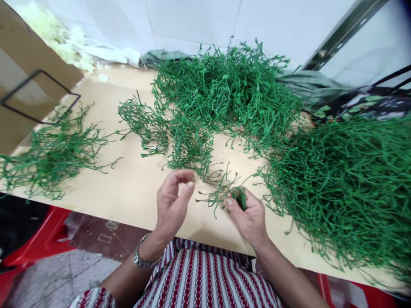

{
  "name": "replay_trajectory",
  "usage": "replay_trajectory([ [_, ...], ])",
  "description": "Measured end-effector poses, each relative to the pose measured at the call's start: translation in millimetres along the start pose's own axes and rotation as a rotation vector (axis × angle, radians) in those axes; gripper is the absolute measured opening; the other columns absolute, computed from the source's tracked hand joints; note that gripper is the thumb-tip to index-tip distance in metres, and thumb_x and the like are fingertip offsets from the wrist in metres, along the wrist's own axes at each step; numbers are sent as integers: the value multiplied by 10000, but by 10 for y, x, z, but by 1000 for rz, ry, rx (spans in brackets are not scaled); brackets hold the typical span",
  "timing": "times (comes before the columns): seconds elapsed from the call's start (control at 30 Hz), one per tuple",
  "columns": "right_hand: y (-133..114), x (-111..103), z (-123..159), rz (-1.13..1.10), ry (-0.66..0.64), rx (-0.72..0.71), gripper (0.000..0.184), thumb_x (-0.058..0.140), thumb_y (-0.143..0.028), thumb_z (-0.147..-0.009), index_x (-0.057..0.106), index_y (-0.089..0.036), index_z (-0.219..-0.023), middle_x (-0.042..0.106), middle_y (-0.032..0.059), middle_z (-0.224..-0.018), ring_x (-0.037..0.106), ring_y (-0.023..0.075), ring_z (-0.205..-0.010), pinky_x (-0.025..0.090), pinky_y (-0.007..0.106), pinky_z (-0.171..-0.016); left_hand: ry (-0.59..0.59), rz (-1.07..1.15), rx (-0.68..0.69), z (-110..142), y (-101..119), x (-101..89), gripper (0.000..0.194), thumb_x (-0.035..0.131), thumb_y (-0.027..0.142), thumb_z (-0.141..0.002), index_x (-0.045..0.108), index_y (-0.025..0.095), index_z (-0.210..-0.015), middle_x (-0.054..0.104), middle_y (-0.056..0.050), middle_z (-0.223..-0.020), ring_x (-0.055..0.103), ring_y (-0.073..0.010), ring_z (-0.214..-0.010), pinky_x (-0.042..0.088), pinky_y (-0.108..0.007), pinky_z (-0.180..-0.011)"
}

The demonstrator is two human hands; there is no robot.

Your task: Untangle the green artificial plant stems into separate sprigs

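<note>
My right hand [248, 214] is closed on a small bunch of green plastic stems [221, 191] just above the near edge of the pale table [135, 188]. The stems fan out to the left from its fingers. My left hand [173, 201] hovers beside it, a wristwatch on the wrist, with thumb and fingers curled toward a pinch and nothing visible between them. The two hands are a short gap apart.
Heaps of green plastic stems lie at the right [346, 188], the back middle [224, 94] and the left [51, 154]. A cardboard box with a black wire frame [35, 94] stands at the left. White flower pieces [61, 38] lie behind it. A red stool [41, 239] is below.
</note>
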State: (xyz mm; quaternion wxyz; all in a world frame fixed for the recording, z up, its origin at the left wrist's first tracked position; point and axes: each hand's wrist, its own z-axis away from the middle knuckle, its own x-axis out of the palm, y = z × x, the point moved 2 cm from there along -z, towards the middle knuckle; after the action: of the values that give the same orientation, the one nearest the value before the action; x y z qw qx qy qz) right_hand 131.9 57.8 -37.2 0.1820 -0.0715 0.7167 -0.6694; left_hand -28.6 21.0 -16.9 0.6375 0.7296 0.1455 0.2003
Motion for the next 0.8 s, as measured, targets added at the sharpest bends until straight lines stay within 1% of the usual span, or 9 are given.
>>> replay_trajectory([
  [0.1, -30, 17, 9, 54, 2, -13, 164, 563, -305, -801, 524, -161, -734, 491, -23, -614, 430, 77, -545, 373, 174, -495, -204, -275, 115, 83, 108, 24, 79, 611, 146, -719, 655, 192, -766, 584, -51, -768, 501, -200, -816, 371, -319, -772],
  [0.17, -43, 31, 16, 77, 2, -37, 150, 562, -299, -803, 528, -166, -741, 515, -20, -621, 453, 81, -548, 387, 177, -498, -280, -329, 75, 110, 136, 60, 78, 627, 146, -692, 651, 190, -753, 587, -45, -732, 495, -203, -785, 360, -325, -767],
  [0.2, -46, 38, 19, 88, 0, -53, 143, 559, -294, -806, 529, -168, -745, 524, -19, -625, 464, 84, -551, 395, 179, -504, -292, -302, 10, 115, 126, 76, 77, 626, 145, -687, 644, 186, -750, 585, -38, -720, 496, -195, -764, 363, -316, -752],
  [0.33, -42, 65, 28, 159, -26, -134, 103, 543, -259, -819, 531, -175, -760, 547, -14, -644, 493, 93, -584, 413, 191, -541, -282, 49, -311, 124, -3, 114, 54, 631, 143, -665, 617, 156, -715, 552, -7, -684, 477, -132, -664, 376, -247, -642],
  [0.43, -46, 51, 32, 241, -57, -189, 48, 538, -228, -823, 538, -184, -804, 576, -6, -693, 526, 99, -628, 430, 194, -575, -249, 214, -436, 132, -79, 111, 54, 660, 140, -631, 610, 137, -651, 528, 11, -635, 439, -92, -595, 354, -218, -582],
  [0.5, -69, 15, 28, 303, -56, -247, 57, 535, -219, -823, 543, -190, -871, 609, 10, -765, 565, 114, -690, 454, 209, -624, -228, 241, -472, 128, -93, 95, 57, 667, 131, -614, 611, 130, -623, 524, 18, -607, 429, -78, -567, 343, -208, -560],
  [0.57, -109, -20, 12, 379, -71, -329, 139, 538, -223, -819, 544, -196, -956, 632, 31, -848, 593, 131, -742, 471, 229, -665, -216, 241, -491, 120, -89, 76, 51, 667, 121, -605, 617, 126, -615, 529, 20, -591, 431, -73, -554, 339, -203, -552],
  [0.67, -168, -19, -33, 490, -166, -451, 245, 553, -236, -812, 532, -200, -1053, 646, 50, -904, 614, 142, -748, 488, 243, -679, -234, 241, -494, 110, -79, 57, 48, 671, 117, -596, 625, 125, -606, 544, 16, -582, 446, -75, -550, 349, -206, -553],
  [0.8, -196, 33, -80, 515, -236, -551, 160, 552, -229, -813, 553, -192, -968, 659, 53, -843, 625, 157, -770, 498, 261, -682, -259, 260, -491, 113, -84, 48, 47, 676, 128, -593, 630, 130, -597, 560, 7, -573, 460, -86, -541, 358, -215, -542],
])
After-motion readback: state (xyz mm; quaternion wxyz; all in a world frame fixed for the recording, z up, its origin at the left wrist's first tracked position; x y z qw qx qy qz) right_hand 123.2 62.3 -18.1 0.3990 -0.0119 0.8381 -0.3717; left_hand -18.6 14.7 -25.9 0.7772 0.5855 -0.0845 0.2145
